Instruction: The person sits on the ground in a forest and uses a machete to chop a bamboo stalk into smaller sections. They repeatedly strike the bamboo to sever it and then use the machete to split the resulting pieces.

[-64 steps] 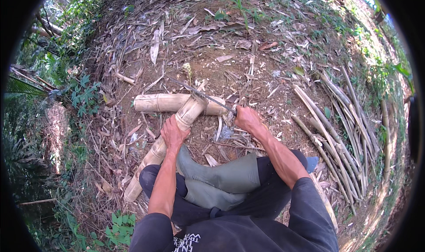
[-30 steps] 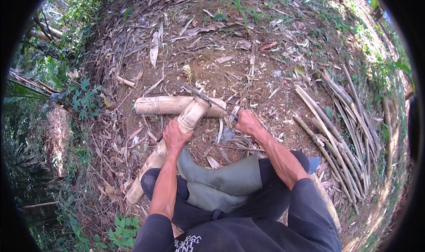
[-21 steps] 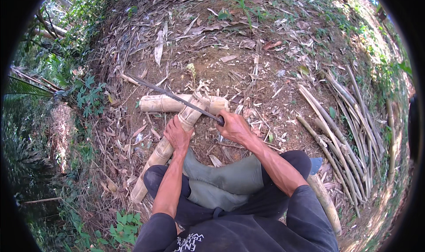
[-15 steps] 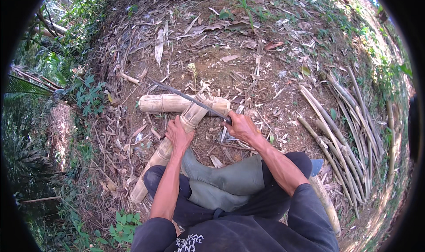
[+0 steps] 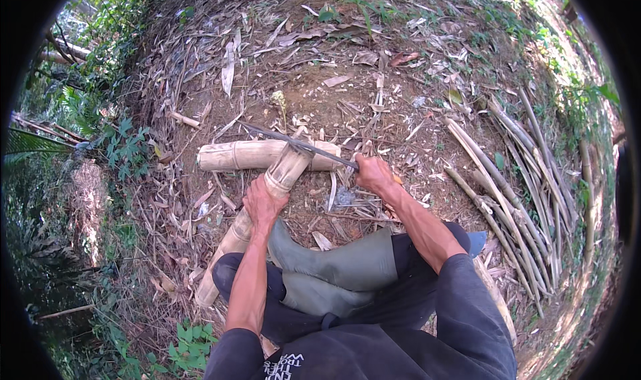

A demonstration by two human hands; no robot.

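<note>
My right hand is closed on the handle of a machete, its long, narrow, dark blade seen nearly edge-on. The blade lies across the far end of a thick bamboo pole, pointing to the upper left. My left hand grips this pole a little below the blade. The pole slants from beside my left knee up to a second bamboo piece, which lies crosswise on the ground, and its far end rests on that piece. My right fingers hide most of the handle.
My legs, in green rubber boots, are folded close behind the pole. A heap of thin bamboo sticks lies at the right. Dry leaves and pale chips litter the soil. Green plants grow along the left.
My right hand has moved right and slightly away from me, drawing the machete's blade along and nearer to the pole's far end. My left hand stays on the pole, shifted slightly.
</note>
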